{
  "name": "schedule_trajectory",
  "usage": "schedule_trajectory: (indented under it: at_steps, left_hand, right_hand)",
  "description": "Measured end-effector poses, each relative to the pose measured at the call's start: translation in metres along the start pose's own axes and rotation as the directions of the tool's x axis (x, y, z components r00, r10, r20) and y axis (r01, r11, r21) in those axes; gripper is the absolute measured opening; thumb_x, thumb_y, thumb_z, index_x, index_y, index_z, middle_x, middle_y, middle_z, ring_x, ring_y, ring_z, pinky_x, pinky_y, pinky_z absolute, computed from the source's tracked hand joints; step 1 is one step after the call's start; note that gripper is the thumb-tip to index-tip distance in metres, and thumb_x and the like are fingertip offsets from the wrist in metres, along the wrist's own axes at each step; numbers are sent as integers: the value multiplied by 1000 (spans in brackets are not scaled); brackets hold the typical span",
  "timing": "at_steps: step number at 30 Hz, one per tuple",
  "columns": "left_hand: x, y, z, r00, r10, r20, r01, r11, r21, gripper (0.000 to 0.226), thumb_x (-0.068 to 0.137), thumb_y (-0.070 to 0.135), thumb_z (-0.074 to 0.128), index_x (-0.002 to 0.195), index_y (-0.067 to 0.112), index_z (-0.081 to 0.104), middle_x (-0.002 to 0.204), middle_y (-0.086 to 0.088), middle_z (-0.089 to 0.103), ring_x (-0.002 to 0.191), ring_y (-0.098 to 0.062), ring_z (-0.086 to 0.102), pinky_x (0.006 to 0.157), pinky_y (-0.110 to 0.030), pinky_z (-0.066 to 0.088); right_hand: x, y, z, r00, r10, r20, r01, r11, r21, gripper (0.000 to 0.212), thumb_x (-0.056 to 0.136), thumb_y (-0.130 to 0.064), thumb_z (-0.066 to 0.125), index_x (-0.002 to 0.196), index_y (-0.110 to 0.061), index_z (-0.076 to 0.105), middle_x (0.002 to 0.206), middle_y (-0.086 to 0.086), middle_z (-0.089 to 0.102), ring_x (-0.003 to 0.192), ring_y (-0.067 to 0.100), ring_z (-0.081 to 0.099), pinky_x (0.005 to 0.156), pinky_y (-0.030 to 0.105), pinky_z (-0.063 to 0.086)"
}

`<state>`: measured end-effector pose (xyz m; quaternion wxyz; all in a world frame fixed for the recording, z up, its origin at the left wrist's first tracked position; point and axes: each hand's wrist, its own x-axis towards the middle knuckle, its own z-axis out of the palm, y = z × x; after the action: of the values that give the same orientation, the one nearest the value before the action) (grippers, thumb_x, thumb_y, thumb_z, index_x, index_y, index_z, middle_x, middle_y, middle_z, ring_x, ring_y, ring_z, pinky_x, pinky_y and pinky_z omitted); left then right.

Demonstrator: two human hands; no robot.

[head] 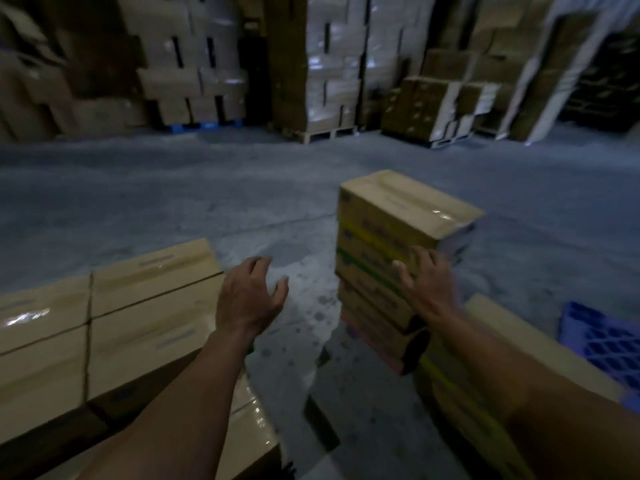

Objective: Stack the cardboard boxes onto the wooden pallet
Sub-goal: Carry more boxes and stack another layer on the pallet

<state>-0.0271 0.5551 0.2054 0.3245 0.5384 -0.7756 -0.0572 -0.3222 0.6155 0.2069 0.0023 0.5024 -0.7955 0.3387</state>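
it's dim in here and the view is a little smeared. the person's left hand (251, 296) hangs over the bare concrete floor (242, 188) with its fingers spread and loosely curved, gripping nothing, just beside the corner of a low block of boxes (138, 306) that fills the near left, their taped tops catching the light. the right hand (427, 282) is laid with fingers splayed against the near side of a narrow stack of cardboard boxes (398, 209) standing on the floor right of centre, several high, with yellow and green print on the sides. the palm touches the cardboard about halfway down, not curled round any edge. the lower boxes in that stack sit slightly askew. under the right forearm lies another long box (512, 337), and beyond it at the far right edge is a blue plastic pallet (606, 344). along the back wall stand tall wrapped stacks (329, 64) of cartons, one of them resting on a wooden pallet (322, 135), well apart from both hands.
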Motion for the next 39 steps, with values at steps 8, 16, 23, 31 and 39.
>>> schedule_trajectory:
  at_steps: [8, 16, 23, 31, 39]
  left_hand:
    - [1, 184, 42, 961, 264, 84, -244, 950, -195, 53, 92, 40, 64, 133, 7, 61, 126, -17, 63, 110, -40, 61, 88, -47, 52]
    - [20, 266, 125, 828, 499, 255, -411, 850, -329, 58, 90, 42, 61, 135, 6, 56, 128, -18, 60, 112, -39, 59, 84, -42, 49]
    - [46, 292, 218, 685, 627, 371, -466, 769, -438, 53, 88, 35, 70, 129, 3, 58, 120, -19, 63, 107, -37, 61, 81, -40, 50]
    - [40, 289, 336, 566, 597, 568, -398, 802, -445, 81, 81, 59, 48, 133, -3, 55, 126, -21, 60, 117, -36, 57, 94, -40, 47]
    - [43, 270, 513, 536, 387, 750, -286, 919, -270, 67, 87, 38, 71, 136, -5, 53, 133, -23, 55, 125, -38, 51, 104, -43, 42]
  right_hand:
    - [-38, 123, -159, 959, 232, -163, -248, 965, -83, 61, 98, -52, 50, 144, -12, 47, 144, 18, 48, 127, 38, 47, 101, 51, 43]
    - [-72, 207, -191, 848, 466, -252, -507, 851, -134, 68, 98, -57, 46, 151, -15, 36, 151, 14, 41, 134, 37, 41, 104, 48, 40]
    - [-82, 263, -161, 673, 689, -269, -726, 684, -66, 71, 96, -60, 47, 151, -16, 37, 152, 12, 40, 138, 35, 40, 108, 49, 39]
    - [-104, 334, -102, 516, 844, -146, -856, 514, -59, 69, 96, -52, 55, 151, -12, 38, 150, 16, 43, 137, 37, 40, 111, 46, 36]
    - [-82, 471, -17, 367, 930, -5, -928, 365, -78, 66, 96, -54, 51, 148, -14, 40, 149, 15, 43, 133, 35, 44, 107, 48, 40]
